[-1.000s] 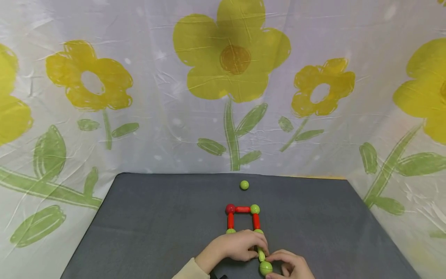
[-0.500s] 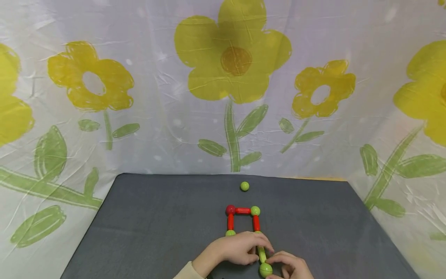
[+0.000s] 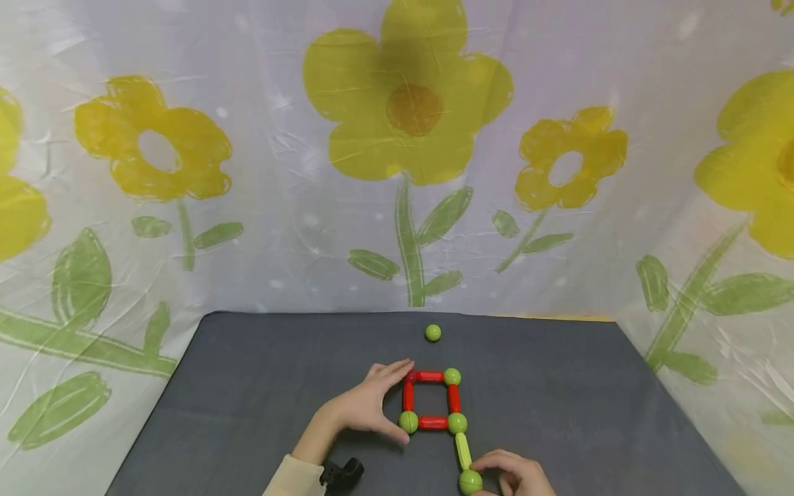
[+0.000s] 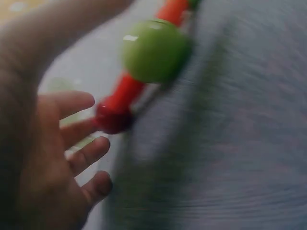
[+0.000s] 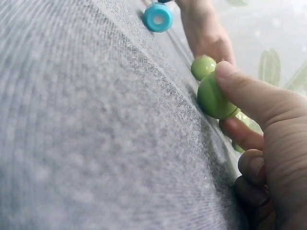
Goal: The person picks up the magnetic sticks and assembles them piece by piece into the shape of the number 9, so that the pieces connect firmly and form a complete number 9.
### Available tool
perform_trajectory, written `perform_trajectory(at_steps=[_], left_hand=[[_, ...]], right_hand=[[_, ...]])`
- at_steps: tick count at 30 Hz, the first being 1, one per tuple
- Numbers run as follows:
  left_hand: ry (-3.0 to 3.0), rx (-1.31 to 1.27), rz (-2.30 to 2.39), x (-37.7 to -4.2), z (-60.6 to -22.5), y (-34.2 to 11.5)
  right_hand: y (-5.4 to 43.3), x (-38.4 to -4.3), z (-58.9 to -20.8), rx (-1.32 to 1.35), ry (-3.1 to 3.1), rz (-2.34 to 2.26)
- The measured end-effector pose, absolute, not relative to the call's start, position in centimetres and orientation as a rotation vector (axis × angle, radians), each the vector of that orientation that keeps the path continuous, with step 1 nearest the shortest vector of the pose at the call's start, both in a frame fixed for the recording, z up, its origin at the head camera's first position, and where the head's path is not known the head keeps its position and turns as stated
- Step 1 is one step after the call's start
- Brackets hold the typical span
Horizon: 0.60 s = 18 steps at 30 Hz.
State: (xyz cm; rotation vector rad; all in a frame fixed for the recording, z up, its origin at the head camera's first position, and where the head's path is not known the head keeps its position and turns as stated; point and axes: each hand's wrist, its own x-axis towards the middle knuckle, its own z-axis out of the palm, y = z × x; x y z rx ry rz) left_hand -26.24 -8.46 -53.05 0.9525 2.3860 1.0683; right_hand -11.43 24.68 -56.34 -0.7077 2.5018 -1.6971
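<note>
A square of red rods (image 3: 432, 423) joined by balls lies on the dark table. Its far left corner is a red ball (image 4: 113, 117); the near left corner is a green ball (image 3: 408, 421). My left hand (image 3: 362, 408) spreads thumb and fingers along the square's left side. Its fingertips are at the red ball, the thumb beside the near green ball. From the near right green ball (image 3: 457, 423), a yellow-green rod (image 3: 462, 451) runs toward me to a larger-looking green ball (image 3: 471, 482). My right hand (image 3: 521, 474) pinches that end ball between thumb and finger.
A loose green ball (image 3: 433, 333) sits near the back edge of the table (image 3: 267, 386). Behind hangs a flower-printed curtain (image 3: 279, 207). A black device (image 3: 342, 475) is at my left wrist. The right wrist view has a turquoise round piece (image 5: 158, 17).
My left hand has left the yellow-green rod and moved left and away from me to the square's left side, uncovering the near red rod. My right hand stays at the end ball.
</note>
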Motion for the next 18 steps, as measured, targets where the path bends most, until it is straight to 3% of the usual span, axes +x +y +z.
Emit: perform_trajectory(at_steps=[8,18], left_hand=[[2.446,0.978,1.103,-26.2,-55.1,-8.0],[2.446,0.999,1.135,-26.2,-55.5,-8.1]], right_hand=[[25.1,-11.8,-56.3,-0.836,2.427,-1.685],[24.0,-11.4,-55.8,-0.658,2.533,-1.587]])
